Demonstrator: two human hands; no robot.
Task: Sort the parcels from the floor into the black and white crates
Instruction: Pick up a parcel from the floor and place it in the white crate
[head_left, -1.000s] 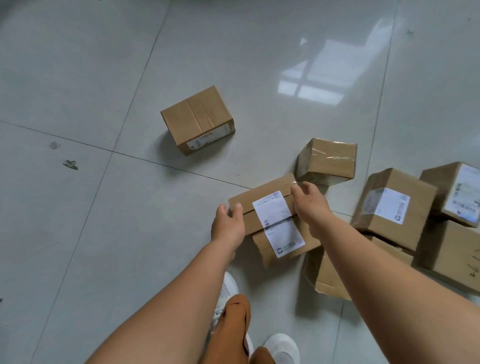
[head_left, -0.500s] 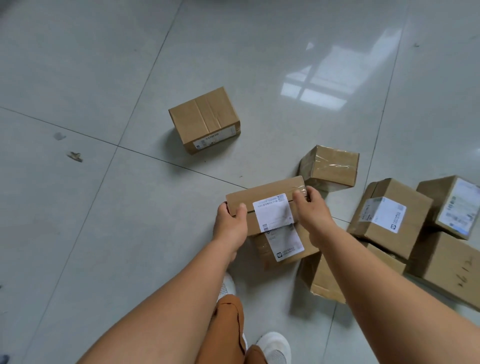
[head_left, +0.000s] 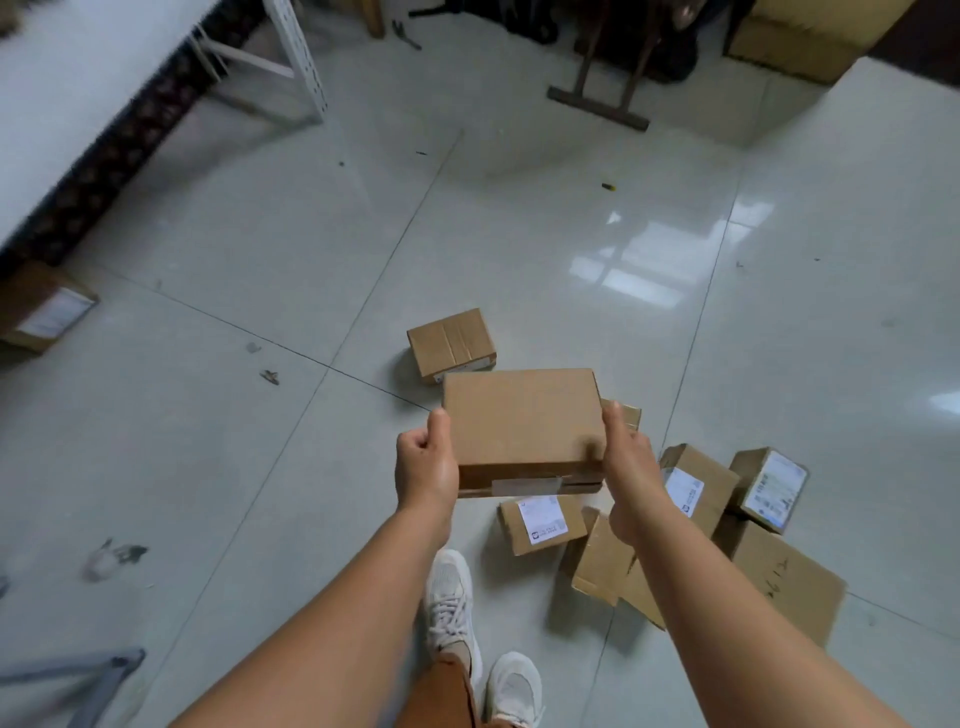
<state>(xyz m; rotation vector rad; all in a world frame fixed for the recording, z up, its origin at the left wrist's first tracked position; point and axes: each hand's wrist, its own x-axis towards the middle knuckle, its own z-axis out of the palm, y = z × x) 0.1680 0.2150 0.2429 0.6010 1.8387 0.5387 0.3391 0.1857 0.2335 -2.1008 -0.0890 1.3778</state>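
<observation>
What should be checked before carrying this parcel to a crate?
1. Two-handed grip: left hand and right hand clamp opposite ends of the held parcel: ok.
2. Parcel clear of the floor pile: ok.
3. Parcel level: tilted, front edge lower: not ok.
4. Label readable for sorting: only a strip on the front edge shows: cannot tell.
5. Crates located: neither in view: cannot tell.
6. Path ahead: lone parcel lies on the floor: not ok.
</observation>
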